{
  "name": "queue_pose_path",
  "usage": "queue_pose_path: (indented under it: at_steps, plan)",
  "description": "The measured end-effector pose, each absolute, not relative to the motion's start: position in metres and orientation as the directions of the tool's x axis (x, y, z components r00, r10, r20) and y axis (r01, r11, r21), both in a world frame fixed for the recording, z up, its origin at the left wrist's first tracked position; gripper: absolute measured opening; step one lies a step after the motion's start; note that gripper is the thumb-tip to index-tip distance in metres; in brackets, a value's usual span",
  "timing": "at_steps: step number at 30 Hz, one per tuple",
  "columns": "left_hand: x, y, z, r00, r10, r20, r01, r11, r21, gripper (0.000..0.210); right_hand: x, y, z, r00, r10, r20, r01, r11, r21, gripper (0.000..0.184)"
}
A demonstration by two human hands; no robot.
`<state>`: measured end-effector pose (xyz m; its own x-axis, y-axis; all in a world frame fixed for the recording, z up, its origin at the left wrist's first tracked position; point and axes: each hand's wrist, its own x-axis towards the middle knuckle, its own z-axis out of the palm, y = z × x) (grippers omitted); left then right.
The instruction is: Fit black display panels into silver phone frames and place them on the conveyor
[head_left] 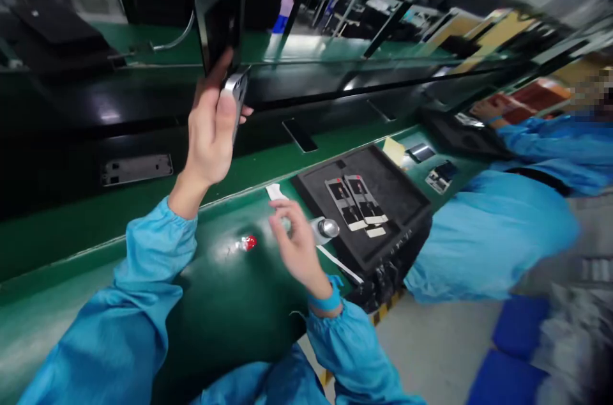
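My left hand [211,130] is raised over the conveyor, its fingers closed around a silver-edged phone [238,85] held on end. One finger stretches up to the dark screen of a black-framed display panel [223,22]; I cannot tell whether it touches. My right hand [299,245] hovers above the green bench [230,303], fingers loosely bent and apart, with nothing visible in them. Right beside it stands a bottle with a round metal top [327,230], partly hidden by the hand. A white scrap [276,192] lies just beyond the fingertips.
A black foam tray [407,194] on the right holds several phone parts. A phone casing [138,169] and a dark flat phone-shaped piece [299,135] lie on the conveyor. A small red object [249,242] sits on the bench. A co-worker in blue [488,232] is at the right.
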<state>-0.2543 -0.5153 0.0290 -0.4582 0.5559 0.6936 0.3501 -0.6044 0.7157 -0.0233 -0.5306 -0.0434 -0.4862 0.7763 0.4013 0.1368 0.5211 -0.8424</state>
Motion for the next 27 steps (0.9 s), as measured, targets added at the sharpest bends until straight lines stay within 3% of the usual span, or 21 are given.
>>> queue_pose_path:
  at_steps: [2,4,7,10,13,16,18,20,27]
  plan:
    - [-0.254,-0.516,0.032,-0.473,0.579,0.664,0.312,-0.594,0.741,0.066,-0.022,-0.539,-0.085,-0.583,0.784,0.216,0.304,0.457,-0.836,0.023]
    - [-0.247,-0.517,0.036,-0.478,0.638,0.603,0.202,-0.589,0.783,0.059,-0.023,-0.548,-0.114,-0.607,0.785,0.124,0.470,0.480,-0.741,0.022]
    - [-0.233,-0.519,0.043,-0.445,0.750,0.489,-0.031,-0.559,0.829,0.054,-0.027,-0.558,-0.131,-0.615,0.782,0.101,0.619,0.557,-0.554,0.016]
    - [-0.225,-0.527,0.051,-0.354,0.846,0.398,-0.264,-0.499,0.826,0.067,-0.029,-0.558,-0.128,-0.609,0.784,0.124,0.625,0.570,-0.534,0.016]
    - [-0.224,-0.539,0.059,-0.184,0.931,0.314,-0.482,-0.364,0.797,0.085,-0.030,-0.536,-0.103,-0.558,0.810,0.178,0.457,0.479,-0.749,0.030]
    - [-0.222,-0.551,0.065,0.041,0.967,0.252,-0.615,-0.175,0.769,0.093,-0.032,-0.506,-0.047,-0.454,0.856,0.246,0.067,0.308,-0.949,0.051]
    - [-0.217,-0.558,0.067,0.147,0.960,0.239,-0.646,-0.090,0.758,0.094,-0.036,-0.493,-0.005,-0.419,0.859,0.295,-0.168,0.246,-0.955,0.057]
    - [-0.209,-0.563,0.070,0.188,0.953,0.239,-0.653,-0.061,0.755,0.094,-0.041,-0.485,0.027,-0.478,0.826,0.298,-0.289,0.173,-0.942,0.054]
    - [-0.192,-0.575,0.075,0.125,0.951,0.283,-0.726,-0.107,0.679,0.087,-0.051,-0.483,0.052,-0.608,0.737,0.295,-0.480,-0.045,-0.876,0.043]
